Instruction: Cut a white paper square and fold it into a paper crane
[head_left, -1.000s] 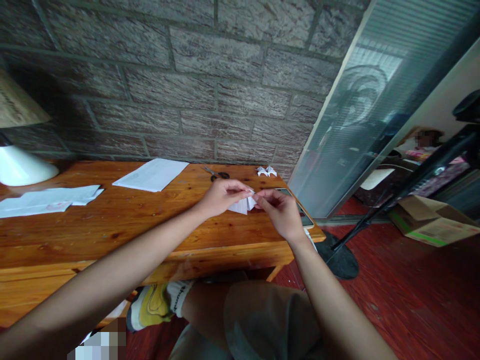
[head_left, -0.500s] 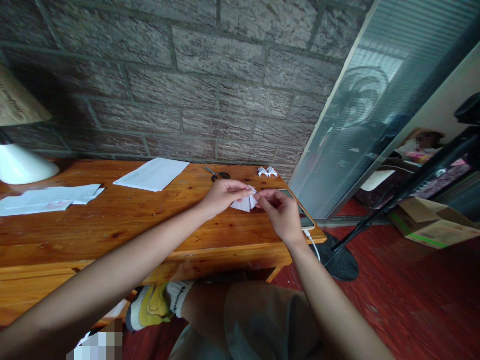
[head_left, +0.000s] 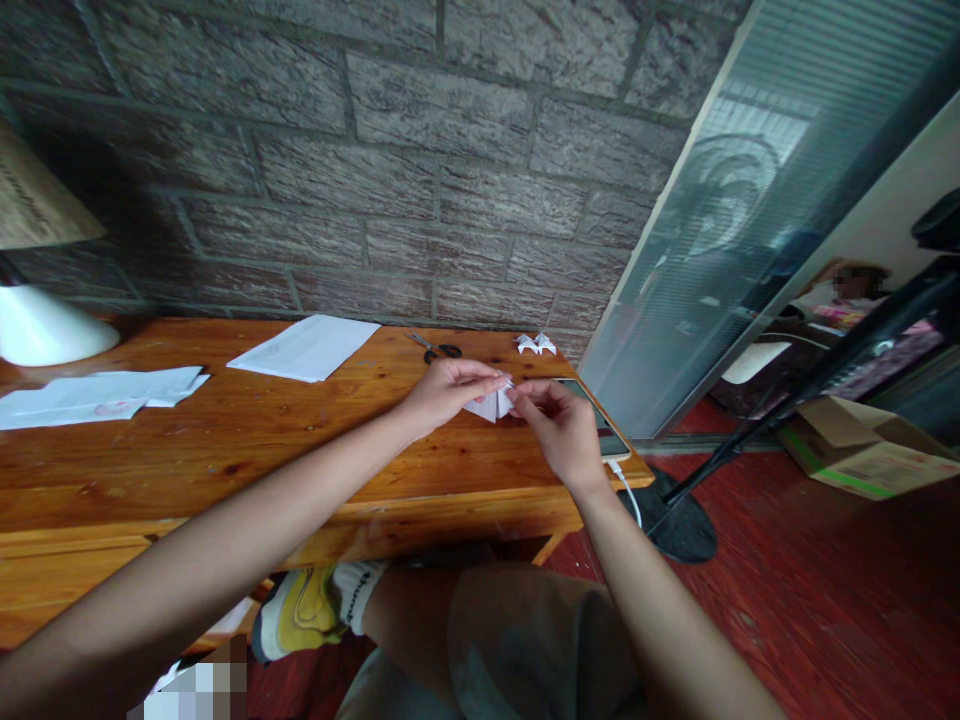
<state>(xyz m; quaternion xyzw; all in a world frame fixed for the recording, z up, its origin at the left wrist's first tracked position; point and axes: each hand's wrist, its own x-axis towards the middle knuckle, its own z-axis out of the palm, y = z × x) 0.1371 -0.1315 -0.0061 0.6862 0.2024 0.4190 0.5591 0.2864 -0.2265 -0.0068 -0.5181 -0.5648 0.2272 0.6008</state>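
A small folded white paper piece (head_left: 491, 404) is held just above the right part of the wooden table (head_left: 225, 440). My left hand (head_left: 446, 390) pinches its left upper edge with closed fingers. My right hand (head_left: 559, 425) pinches its right tip, fingers curled together. Both hands meet over the paper, which is partly hidden by the fingers. A phone (head_left: 600, 420) with a white cable lies on the table under my right hand.
Scissors (head_left: 436, 349) and a small finished folded paper figure (head_left: 535, 343) lie near the brick wall. White sheets (head_left: 306, 347) and more papers (head_left: 97, 392) lie to the left, by a white lamp base (head_left: 45, 330). A fan stand and cardboard box (head_left: 862, 445) stand on the red floor.
The hands have barely shifted; the fingers work the paper's upper tip slightly. The phone's white cable now shows below my right wrist.
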